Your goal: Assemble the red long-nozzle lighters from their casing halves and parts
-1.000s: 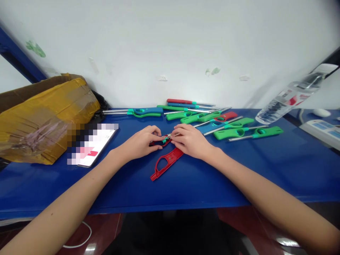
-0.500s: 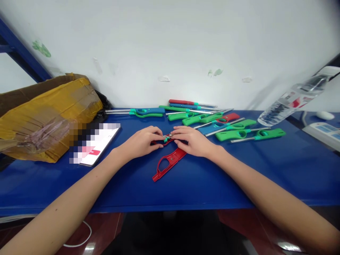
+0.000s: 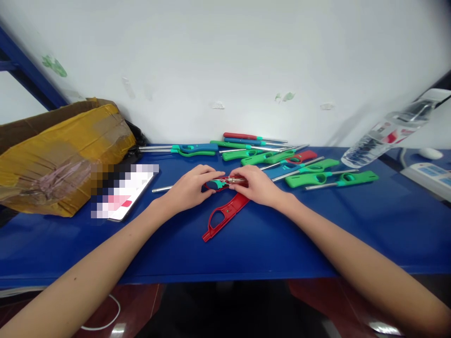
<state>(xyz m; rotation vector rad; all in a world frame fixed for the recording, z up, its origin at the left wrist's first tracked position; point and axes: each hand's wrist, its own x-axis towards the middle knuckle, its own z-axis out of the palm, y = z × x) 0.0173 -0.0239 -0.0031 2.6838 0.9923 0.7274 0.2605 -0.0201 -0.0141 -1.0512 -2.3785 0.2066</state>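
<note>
Between my hands lies an opened stick lighter (image 3: 221, 184), its green trigger and thin wires exposed in a red half-shell. Its metal tube (image 3: 162, 189) sticks out to the left past my wrist. My left hand (image 3: 190, 188) is closed around the trigger end, thumb below and fingers above. My right hand (image 3: 256, 185) pinches the other end, where a clear fuel tank with a metal valve shows; part of it is hidden by the fingers. Just below, the other red handle half (image 3: 237, 205) rests on the table with its inner side up.
Several assembled stick lighters (image 3: 312, 180) in green, blue and red lie along the back. A taped box (image 3: 70, 159) and a phone (image 3: 136, 193) are on the left of the blue table (image 3: 246, 251). At right are a tilted water bottle (image 3: 387, 132) and a white device (image 3: 431, 174).
The lighter has turned so its metal tube now shows on the left. My right fingers have drawn back slightly, uncovering the valve and tank. The loose red half stays in place.
</note>
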